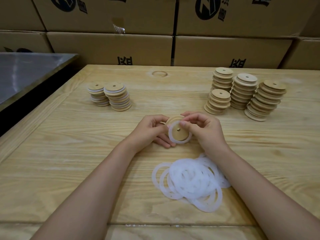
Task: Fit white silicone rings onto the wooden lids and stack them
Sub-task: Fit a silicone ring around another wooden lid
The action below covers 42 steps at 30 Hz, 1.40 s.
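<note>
Head view: both hands meet over the table [69, 153]. The left hand [152, 130] grips one wooden lid [181, 135] by its rim, tilted toward the camera. The right hand [204, 130] pinches a white silicone ring [180, 142] at its top edge against that lid. The ring lies around the lid's raised centre but, by my judgement, is not yet seated all the way. Beyond the grip to the left stand two short finished stacks [117, 97] showing white edges. Beyond it to the right stand four taller stacks of bare lids [242, 94]. Nearer than the grip lies a loose pile of rings [190, 181]. Most of the work looks left.
</note>
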Tool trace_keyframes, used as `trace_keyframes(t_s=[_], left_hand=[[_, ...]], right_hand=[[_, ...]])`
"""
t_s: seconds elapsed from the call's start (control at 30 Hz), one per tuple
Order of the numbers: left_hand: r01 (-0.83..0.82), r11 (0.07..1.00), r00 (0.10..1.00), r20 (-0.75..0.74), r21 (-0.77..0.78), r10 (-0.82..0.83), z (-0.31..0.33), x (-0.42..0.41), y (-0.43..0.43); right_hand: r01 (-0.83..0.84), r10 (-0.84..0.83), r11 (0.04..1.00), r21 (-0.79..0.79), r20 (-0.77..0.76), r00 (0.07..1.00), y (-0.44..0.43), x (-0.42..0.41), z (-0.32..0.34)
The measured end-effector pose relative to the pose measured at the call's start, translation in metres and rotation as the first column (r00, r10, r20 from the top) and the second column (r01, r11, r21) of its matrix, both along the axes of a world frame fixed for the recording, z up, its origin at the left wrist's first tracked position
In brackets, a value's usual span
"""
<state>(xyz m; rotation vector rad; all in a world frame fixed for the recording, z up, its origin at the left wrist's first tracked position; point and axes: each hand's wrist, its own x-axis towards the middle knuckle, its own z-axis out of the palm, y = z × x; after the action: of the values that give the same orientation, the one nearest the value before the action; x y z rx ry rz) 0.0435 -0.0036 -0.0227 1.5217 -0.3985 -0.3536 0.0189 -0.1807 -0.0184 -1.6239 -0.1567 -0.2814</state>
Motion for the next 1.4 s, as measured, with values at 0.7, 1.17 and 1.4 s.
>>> trace_keyframes(t_s=[0.7,1.17,1.4], left_hand=[[-0.134,0.990,0.962,0.243,0.034,0.122,-0.006,-0.001,-0.011],[-0.139,0.990,0.959,0.250,0.013,0.132,-0.005,-0.001,-0.010],[-0.139,0.990,0.964,0.226,-0.026,0.141,-0.002,-0.004,-0.010]], right_hand=[[0.113,-0.091,0.989,-0.095,0.210,0.973,0.003,-0.005,-0.002],[0.058,-0.020,0.986,-0.157,0.236,0.972,-0.002,-0.006,-0.003],[0.057,-0.015,0.985,-0.162,0.250,0.968,-0.003,-0.006,-0.004]])
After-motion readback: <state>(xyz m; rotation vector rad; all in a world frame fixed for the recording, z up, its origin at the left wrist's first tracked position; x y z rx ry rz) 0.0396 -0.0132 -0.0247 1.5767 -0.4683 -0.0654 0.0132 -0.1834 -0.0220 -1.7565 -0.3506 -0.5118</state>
